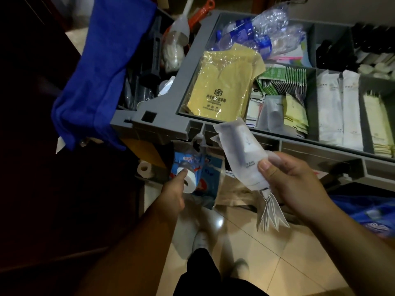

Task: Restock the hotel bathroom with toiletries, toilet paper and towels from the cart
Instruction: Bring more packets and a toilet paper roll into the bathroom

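Grey plastic cart tray (162,116) fills the upper right, its front rim running diagonally just above both hands. Open room is only the glossy beige tiled floor (256,248) below the rim, between the forearms. A blue cloth (102,77) drapes over the cart's left corner and blocks that side. Far left is dark.

Right hand (295,180) is palm-in below the tray rim and pinches a bunch of frosted white toiletry packets (241,159), thumb on the front face, other fingers behind. The packets tilt up-left, top corner near the rim, loose ends fanning down.

Left hand (173,193) is lower, under the cart's corner, gripping a white toilet paper roll (189,180) with the thumb on top. The roll sits against a blue printed plastic bag (210,174) hanging from the rim.

Tray compartments hold a yellow logo packet in clear wrap (220,90), crushed clear plastic bottles (256,33), green-and-white sachets (282,82) and long white wrapped packets (339,107).

Left-hand fingers are hidden behind the roll. Print on the packets is unreadable. Dark items at the far right compartment are cut off and blurred. A second paper roll (146,168) is half in shadow.
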